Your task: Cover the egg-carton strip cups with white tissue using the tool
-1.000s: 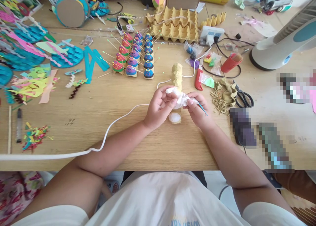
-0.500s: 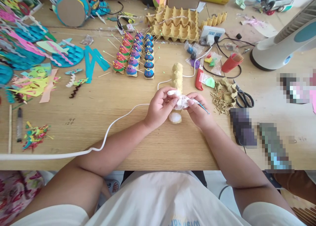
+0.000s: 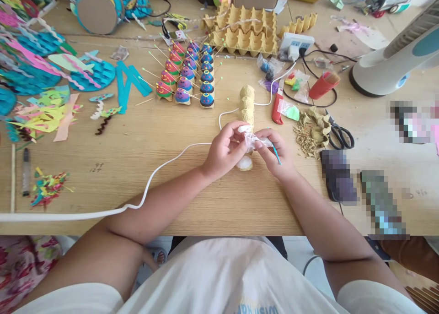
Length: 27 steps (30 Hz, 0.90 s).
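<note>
My left hand [image 3: 224, 151] pinches a small clear plastic bag [image 3: 251, 141] with a soft white lump, which looks like modelling clay, showing at its top. The bag's other side is gripped by my right hand [image 3: 277, 156], fingers closed. Out of that same hand a thin blue stick [image 3: 276, 154] slants down to the right. Beneath my hands lies a yellow strip of egg-carton cups [image 3: 247, 104], its middle hidden by them. A white patch [image 3: 244, 162] covers the strip's nearest cup.
Painted egg-carton caterpillars [image 3: 184, 83] with pin antennae stand in three rows. Egg trays [image 3: 243, 41] lie behind. A red knife [image 3: 277, 108], scissors [image 3: 341, 133], carton scraps [image 3: 313, 128] and a white fan [image 3: 384, 67] are on the right. A white cable [image 3: 147, 186] crosses my left forearm.
In my right hand the blue stick has swung to a steeper slant, its tip moving left. The white lump and bag have shifted slightly between my fingers.
</note>
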Motion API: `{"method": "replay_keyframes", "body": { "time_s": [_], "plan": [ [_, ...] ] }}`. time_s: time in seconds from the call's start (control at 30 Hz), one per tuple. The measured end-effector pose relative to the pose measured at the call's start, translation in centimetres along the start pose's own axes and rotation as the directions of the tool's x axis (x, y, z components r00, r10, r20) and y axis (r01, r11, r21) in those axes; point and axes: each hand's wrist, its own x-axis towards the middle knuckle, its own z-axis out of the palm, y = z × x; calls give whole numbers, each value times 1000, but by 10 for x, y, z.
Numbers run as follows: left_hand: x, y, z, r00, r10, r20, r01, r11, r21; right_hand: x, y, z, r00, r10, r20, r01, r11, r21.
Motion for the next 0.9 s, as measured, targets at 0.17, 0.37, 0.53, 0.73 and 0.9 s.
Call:
{"method": "replay_keyframes", "body": {
  "time_s": [0.17,0.37,0.53,0.73,0.9],
  "plan": [
    [3,-2,0,999,31,17,-30,999,-31,-1,4,0,1000,-1,8,1,1000,26],
    [6,-1,0,997,-81,-18,78,988,-137,0,21,0,987,147,-68,-128,965,231],
    [6,3,1,997,-70,-31,66,991,-115,3,18,0,983,177,-57,-154,948,279],
    [6,8,5,999,-23,-44,18,993,-118,4,15,-2,977,212,-13,-188,889,418],
    [3,4,4,1000,-13,20,16,990,-137,5,16,-2,980,199,3,-183,896,405]
  ]
}}
